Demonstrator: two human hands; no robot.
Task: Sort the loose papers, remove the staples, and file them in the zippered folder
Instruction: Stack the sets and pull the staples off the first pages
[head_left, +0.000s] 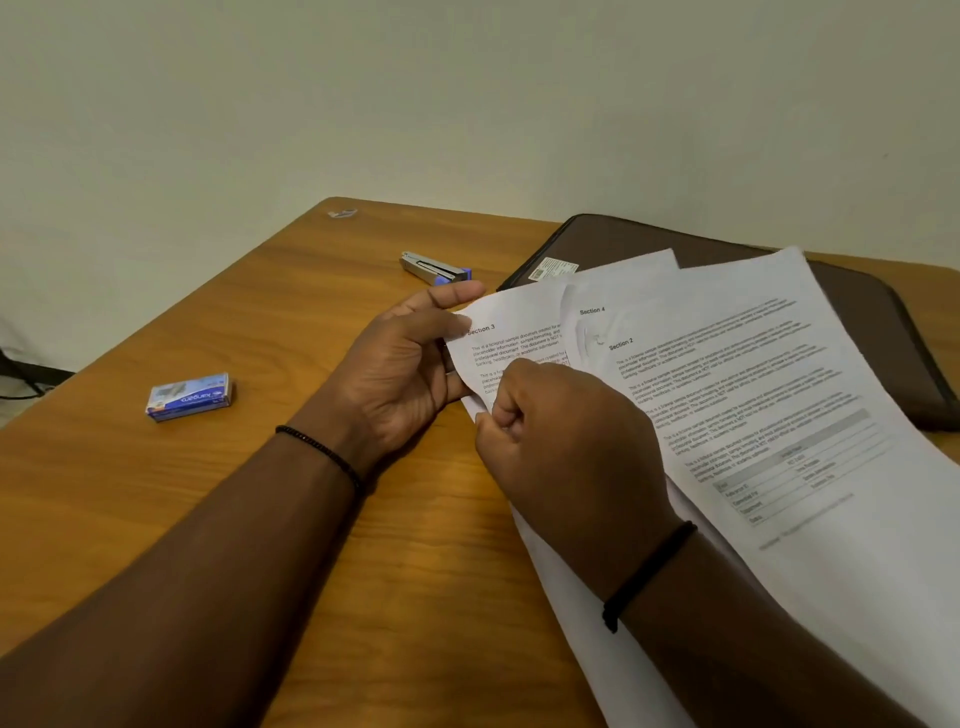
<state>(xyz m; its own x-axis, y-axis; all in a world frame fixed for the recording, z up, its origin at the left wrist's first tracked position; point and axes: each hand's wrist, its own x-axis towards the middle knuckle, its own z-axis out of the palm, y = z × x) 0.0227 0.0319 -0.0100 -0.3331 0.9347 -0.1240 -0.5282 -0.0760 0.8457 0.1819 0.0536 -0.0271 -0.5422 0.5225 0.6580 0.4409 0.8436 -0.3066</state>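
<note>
Thin white printed papers (753, 395) lie fanned on the wooden table (182, 499), their long edges running from near right toward the far left, tops partly over a dark brown, round-cornered folder (857, 306). The left hand (400, 374) pinches the top corner of one sheet. The right hand (566, 441), curled, grips its left edge. A metal stapler (434, 268) and a small cardboard staple box (188, 397) sit well apart to the left.

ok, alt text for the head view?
Both hands, left hand and right hand, pinch the corner of fanned printed papers on a wooden table. A brown zippered folder lies behind; stapler and staple box sit left.
</note>
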